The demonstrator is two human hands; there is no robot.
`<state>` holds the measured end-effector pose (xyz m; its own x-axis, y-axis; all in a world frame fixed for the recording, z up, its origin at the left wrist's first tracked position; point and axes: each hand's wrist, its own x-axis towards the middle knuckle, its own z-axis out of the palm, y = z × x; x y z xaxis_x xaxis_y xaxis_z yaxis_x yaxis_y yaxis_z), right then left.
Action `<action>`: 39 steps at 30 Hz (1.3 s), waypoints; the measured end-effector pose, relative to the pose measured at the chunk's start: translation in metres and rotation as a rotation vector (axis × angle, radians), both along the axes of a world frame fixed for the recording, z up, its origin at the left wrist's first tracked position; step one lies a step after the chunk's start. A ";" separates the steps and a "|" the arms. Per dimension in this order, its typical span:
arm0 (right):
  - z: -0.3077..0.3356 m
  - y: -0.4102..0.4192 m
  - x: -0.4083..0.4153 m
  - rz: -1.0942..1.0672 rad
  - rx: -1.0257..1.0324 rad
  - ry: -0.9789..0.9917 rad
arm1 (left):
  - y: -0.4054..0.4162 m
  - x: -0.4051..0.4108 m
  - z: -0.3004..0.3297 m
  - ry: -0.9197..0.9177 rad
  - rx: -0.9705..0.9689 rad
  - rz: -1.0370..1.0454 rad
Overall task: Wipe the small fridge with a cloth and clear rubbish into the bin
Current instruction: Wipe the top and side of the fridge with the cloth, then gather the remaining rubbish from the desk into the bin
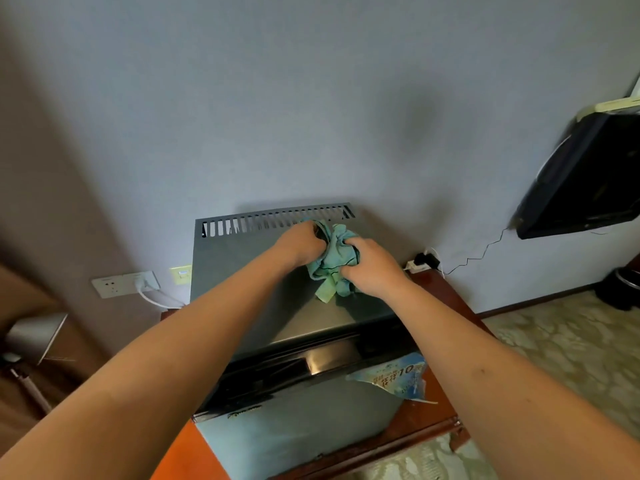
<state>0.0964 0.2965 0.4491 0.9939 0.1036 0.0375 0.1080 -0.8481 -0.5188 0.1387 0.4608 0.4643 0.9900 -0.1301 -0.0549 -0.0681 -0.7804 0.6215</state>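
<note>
Both bare forearms reach forward from the bottom corners and meet over the top of the small grey metal fridge (242, 268). The left hand (301, 245) is turned with its back upward, its fingers curled down into the crumpled green-blue cloth (334, 263), so its grip is clenched on the upper left part of the cloth. The right hand (372, 268) lies just beside it, also with knuckles up, and its fingers are folded into the right side of the same cloth, grasping it. The cloth is bunched between the two hands, near the slotted vent at the rear of the fridge top, and one loose corner hangs down toward the flat surface; whether it touches there I cannot tell. The fridge stands on a reddish-brown wooden worktop (433, 410), close to the pale blue wall (277, 98). A torn blue and white sticker (394, 375) hangs on the upper right of the fridge door. At the far right, on the floor, stands a dark round bin (623, 285); its inside is not visible.
</note>
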 end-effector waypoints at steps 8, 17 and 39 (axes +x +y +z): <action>-0.006 -0.012 0.014 0.071 0.004 0.030 | -0.012 -0.008 0.004 -0.015 0.154 0.037; -0.016 -0.064 -0.002 0.365 0.068 0.015 | -0.060 -0.059 0.008 -0.012 0.137 0.347; -0.092 -0.282 -0.018 0.300 0.246 0.268 | -0.311 -0.132 -0.045 -0.010 0.045 0.283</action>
